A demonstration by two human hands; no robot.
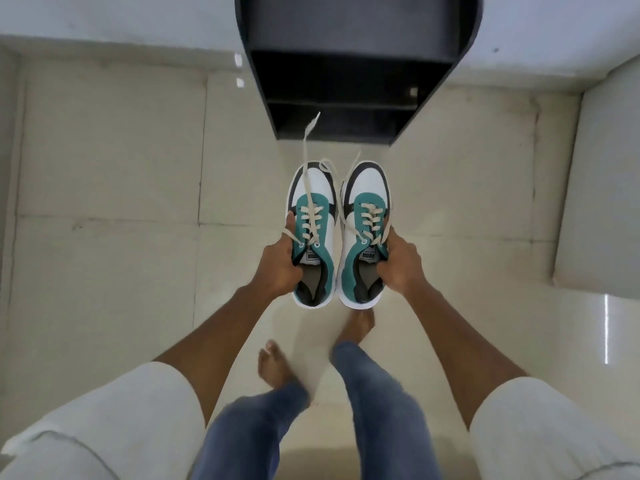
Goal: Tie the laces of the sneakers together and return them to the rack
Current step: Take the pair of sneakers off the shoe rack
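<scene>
In front of the dark rack (349, 74), the left hand (277, 268) and right hand (401, 265) each clasp 1 of the 2 sneakers (313, 233) by the collar, laces (306, 161) loose, so I'd set them down before knotting.

Floor (114, 161) is large glossy cream tiles with thin dark grout lines, a few scuffs and smudges. White wall (117, 15) runs along the top, meeting the floor at a pale skirting band. Right side: pale upholstered furniture edge (602, 188), likely a sofa or mattress, only partly in frame, sitting on the tiles. Bright vertical light streak (606, 329) reflects off the floor near the right edge; two small white glints (239, 71) sit on the tiles top centre. Lighting is soft, even, indoor; faint shadows on the tiles low centre.
</scene>
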